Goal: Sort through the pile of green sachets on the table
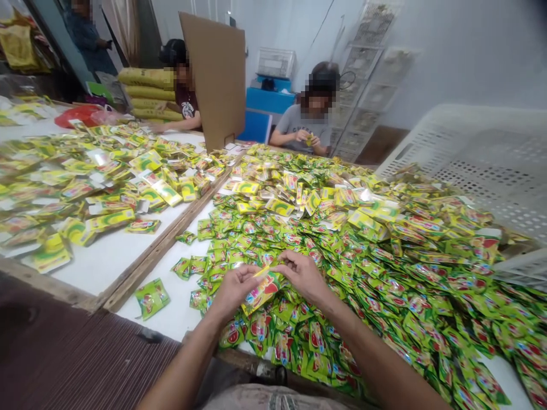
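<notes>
Between my two hands is a small yellow-green carton (260,295) with colourful lettering and a red fruit picture, tilted above the heap. My left hand (233,291) pinches its upper left end. The fingers of my right hand (304,276) are closed at its upper right edge. Below and around both hands spreads a heap of small green sachets (316,336) with red fruit prints. One sachet (152,298) lies apart on the white tabletop, left of my left hand. What is inside the carton is hidden.
Yellow cartons (371,213) are piled beyond the sachets. A wooden strip (171,233) divides the table, with more cartons (111,219) to its left. A cardboard panel (220,80) stands upright at the back. White crates (482,165) flank the right. Two people work across the table; another stands far left.
</notes>
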`<state>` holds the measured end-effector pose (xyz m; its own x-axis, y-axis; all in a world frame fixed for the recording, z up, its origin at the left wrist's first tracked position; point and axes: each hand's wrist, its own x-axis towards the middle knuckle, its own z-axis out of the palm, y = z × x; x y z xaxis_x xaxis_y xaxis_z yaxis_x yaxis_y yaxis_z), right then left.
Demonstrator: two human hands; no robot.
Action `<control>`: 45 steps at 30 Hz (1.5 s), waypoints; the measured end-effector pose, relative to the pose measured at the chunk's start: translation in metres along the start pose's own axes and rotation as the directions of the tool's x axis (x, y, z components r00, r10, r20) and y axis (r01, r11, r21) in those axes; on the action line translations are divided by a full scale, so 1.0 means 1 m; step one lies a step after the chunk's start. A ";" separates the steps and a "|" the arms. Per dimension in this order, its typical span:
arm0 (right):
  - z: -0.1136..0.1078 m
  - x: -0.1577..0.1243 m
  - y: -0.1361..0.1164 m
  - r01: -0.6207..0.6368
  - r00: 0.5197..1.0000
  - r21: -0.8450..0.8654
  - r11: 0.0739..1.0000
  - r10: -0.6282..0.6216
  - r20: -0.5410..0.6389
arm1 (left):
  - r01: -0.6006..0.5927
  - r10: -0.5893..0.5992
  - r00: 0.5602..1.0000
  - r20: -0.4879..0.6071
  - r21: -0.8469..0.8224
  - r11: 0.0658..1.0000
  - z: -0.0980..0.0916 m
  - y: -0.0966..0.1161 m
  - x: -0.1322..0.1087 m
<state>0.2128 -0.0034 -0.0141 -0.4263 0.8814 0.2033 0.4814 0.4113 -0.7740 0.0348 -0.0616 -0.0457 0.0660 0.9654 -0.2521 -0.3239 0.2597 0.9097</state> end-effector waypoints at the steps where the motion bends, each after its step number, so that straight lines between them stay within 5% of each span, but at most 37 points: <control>1: 0.002 -0.002 -0.001 -0.040 0.999 0.056 0.998 0.040 -0.004 | 0.001 -0.001 1.000 -0.005 -0.014 1.000 0.001 -0.001 0.000; 4: 0.003 -0.006 -0.003 -0.124 0.991 0.187 0.974 0.130 -0.024 | -0.008 0.006 1.000 -0.025 -0.075 0.997 0.004 -0.001 0.000; 10: 0.005 -0.014 -0.007 -0.033 0.989 0.034 0.999 0.037 -0.145 | -0.030 0.023 0.998 -0.066 -0.097 0.995 0.003 -0.003 0.000; 15: 0.008 -0.018 -0.001 -0.229 0.964 0.283 0.931 0.257 -0.065 | -0.044 0.040 0.998 -0.043 -0.094 0.995 0.002 -0.006 -0.001; 19: 0.003 -0.017 0.001 -0.188 0.976 0.226 0.956 0.207 -0.065 | -0.030 0.025 0.999 -0.046 -0.107 0.994 0.004 -0.001 -0.004; 24: -0.002 -0.015 -0.002 -0.284 0.956 0.334 0.899 0.293 0.027 | -0.030 0.025 0.998 -0.054 -0.093 0.995 0.006 0.008 -0.006; 32: 0.009 -0.020 -0.004 -0.133 0.979 -0.050 0.990 0.124 -0.160 | -0.066 0.062 0.996 -0.070 -0.053 0.996 0.007 -0.003 0.002; 35: 0.010 -0.023 -0.007 -0.135 0.977 0.018 0.991 0.136 -0.166 | -0.075 0.071 0.996 -0.060 -0.075 0.994 0.007 -0.003 0.004; 40: 0.017 -0.024 -0.017 -0.159 0.986 0.185 0.970 0.147 0.077 | -0.091 0.086 0.994 -0.066 -0.074 0.993 0.007 0.003 0.003; 45: 0.030 -0.023 -0.012 -0.247 0.960 0.372 0.895 0.279 -0.034 | -0.053 0.055 0.998 -0.026 0.074 0.996 0.009 0.003 -0.004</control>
<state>0.1939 -0.0360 -0.0274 -0.2492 0.9685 -0.0005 0.2515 0.0642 -0.9657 0.0417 -0.0647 -0.0389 0.0232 0.9775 -0.2098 -0.2563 0.2087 0.9438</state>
